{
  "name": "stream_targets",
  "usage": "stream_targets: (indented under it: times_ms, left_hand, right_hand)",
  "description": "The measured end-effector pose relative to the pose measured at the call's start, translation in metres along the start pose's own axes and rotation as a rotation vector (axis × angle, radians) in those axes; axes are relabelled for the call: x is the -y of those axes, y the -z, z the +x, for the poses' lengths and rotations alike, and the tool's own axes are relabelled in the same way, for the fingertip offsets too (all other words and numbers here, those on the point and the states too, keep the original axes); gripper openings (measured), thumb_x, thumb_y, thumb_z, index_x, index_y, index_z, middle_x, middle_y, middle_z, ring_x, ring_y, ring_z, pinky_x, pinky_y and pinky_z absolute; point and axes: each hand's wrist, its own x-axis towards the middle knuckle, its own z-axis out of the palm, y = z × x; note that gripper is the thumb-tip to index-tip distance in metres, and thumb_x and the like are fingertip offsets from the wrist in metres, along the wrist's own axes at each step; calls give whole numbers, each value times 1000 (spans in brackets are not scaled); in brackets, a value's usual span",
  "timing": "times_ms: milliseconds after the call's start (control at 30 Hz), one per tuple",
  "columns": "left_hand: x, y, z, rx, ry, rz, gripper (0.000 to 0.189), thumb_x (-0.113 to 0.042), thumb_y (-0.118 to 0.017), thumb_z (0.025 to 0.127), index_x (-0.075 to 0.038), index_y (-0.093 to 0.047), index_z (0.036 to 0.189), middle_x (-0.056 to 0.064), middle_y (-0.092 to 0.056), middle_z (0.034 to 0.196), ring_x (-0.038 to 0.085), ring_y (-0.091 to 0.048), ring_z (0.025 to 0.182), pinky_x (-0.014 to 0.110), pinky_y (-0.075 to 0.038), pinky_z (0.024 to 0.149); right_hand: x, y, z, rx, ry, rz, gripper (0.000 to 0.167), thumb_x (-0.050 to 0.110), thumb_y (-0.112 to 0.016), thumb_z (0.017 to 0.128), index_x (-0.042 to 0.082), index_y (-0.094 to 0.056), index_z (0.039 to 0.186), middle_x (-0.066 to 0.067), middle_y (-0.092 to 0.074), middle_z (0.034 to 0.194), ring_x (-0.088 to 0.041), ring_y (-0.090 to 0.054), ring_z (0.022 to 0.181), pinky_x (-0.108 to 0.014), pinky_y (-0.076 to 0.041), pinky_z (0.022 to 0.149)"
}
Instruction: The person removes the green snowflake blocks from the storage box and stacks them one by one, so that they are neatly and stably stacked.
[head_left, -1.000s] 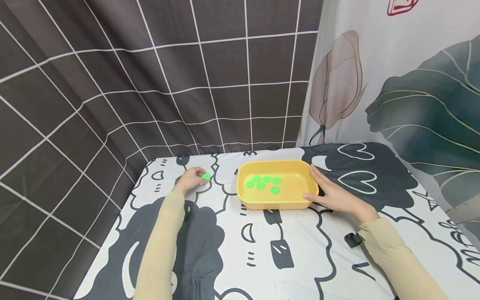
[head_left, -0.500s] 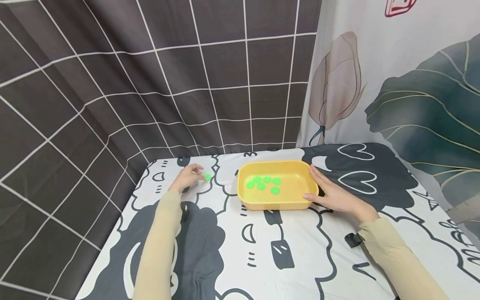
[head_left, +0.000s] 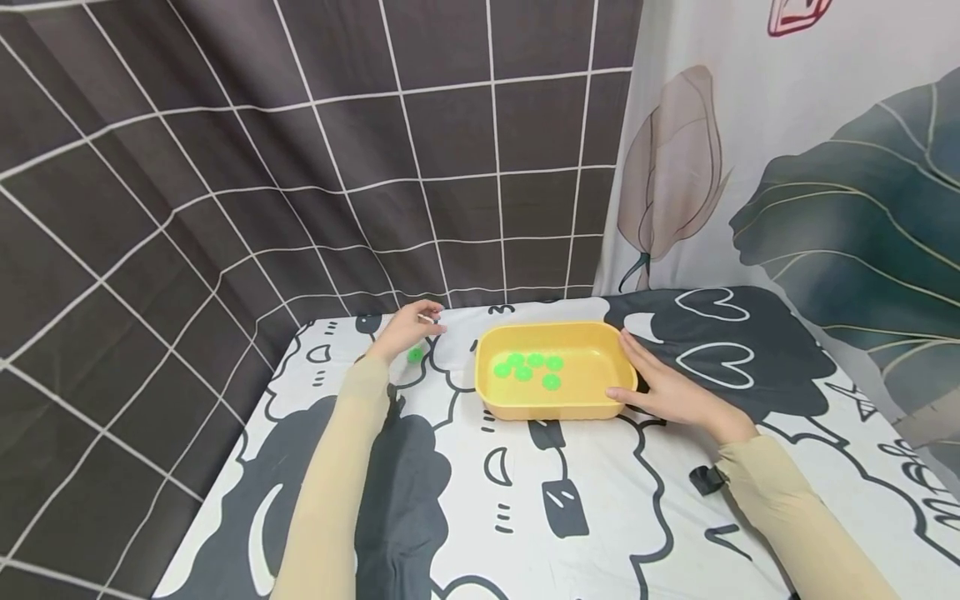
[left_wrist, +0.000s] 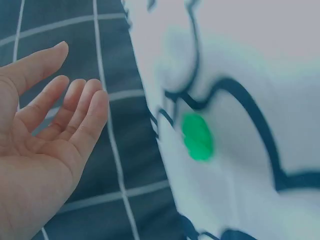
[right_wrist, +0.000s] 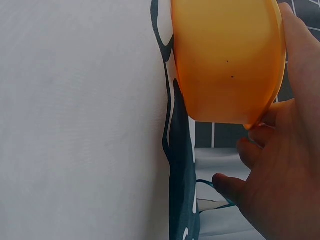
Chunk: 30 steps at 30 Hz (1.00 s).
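My L grip (head_left: pixel 405 330) has left green disc (head_left: pixel 415 355) outside tub (head_left: pixel 587 367); fingers loose, prob. empty. R grip (head_left: pixel 670 387) spans tub's end.

looks like a homey corner, can't tell which room tbh, dark grid curtain (head_left: pixel 420 142) along the back, pale leafy curtain (head_left: pixel 810 192) beside it, cartoon-print cloth (head_left: pixel 480 500) spread below
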Motion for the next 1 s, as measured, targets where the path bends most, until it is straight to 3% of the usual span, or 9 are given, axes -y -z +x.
stream_targets:
  times_ms: [267,500,733,1000]
  left_hand:
    - [-40,-21,14,62,-119,41,43,-14,-73,90,-4,-62,130,18,-64,126,27,-63,109,40,-51,96]
    - [-71,-40,13,142,-191,92,42,-13,-73,89,-5,-63,130,12,-65,125,23,-62,108,34,-52,93]
    - [-85,-55,12,232,-245,129,45,-16,-74,89,-5,-62,132,11,-66,123,21,-64,107,31,-52,92]
    - [-88,-74,7,335,-277,179,43,-11,-75,89,-6,-64,130,8,-67,119,19,-66,104,26,-52,89]
  right_hand:
    - [0,-2,0,8,-3,6,100,53,-63,95,9,-2,162,-15,0,168,-43,-11,151,-65,-22,114]
    - [-1,-2,0,3,4,5,100,54,-63,95,8,-3,162,-16,-1,168,-44,-11,151,-65,-22,114]
    - [-3,-2,1,4,2,11,101,54,-63,95,10,-2,162,-15,1,168,-42,-10,151,-64,-21,115]
    - [-2,0,0,-3,4,13,101,53,-64,95,9,-4,162,-15,-1,168,-43,-10,151,-66,-21,114]
